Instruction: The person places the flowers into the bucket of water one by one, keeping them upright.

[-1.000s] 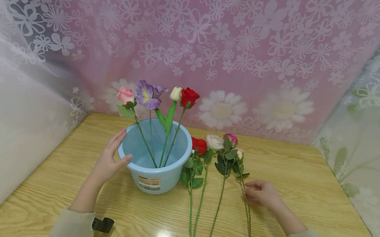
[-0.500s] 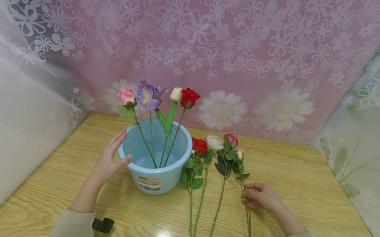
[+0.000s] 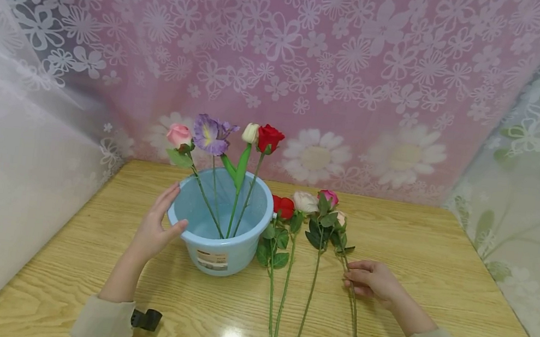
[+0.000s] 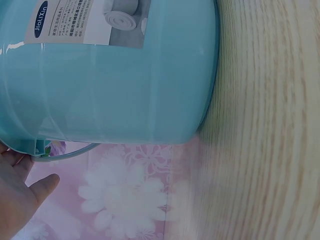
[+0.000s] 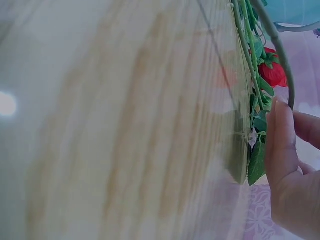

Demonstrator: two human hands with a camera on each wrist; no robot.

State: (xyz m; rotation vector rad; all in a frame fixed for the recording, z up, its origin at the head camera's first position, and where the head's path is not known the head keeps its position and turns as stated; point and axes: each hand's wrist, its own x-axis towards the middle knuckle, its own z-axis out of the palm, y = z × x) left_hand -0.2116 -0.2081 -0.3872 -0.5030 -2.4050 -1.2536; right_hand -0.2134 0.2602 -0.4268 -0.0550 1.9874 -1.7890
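A light blue plastic bucket stands on the table, holding a pink rose, a purple iris, a white tulip and a red rose. My left hand touches its left rim, fingers extended along the outside and thumb over the edge. On the right, my right hand pinches the stem of a pale peach rose between thumb and fingers. In the right wrist view, that stem runs up from the fingertips. The peach bloom is partly hidden behind leaves.
Between bucket and right hand lie a red flower, a white flower and a magenta rose, stems toward me. Their leaves overlap near the bucket. A floral curtain hangs behind the wooden table.
My right hand has shifted slightly to the left, and its fingers have come around the peach rose's stem. The left hand and bucket have stayed in place.
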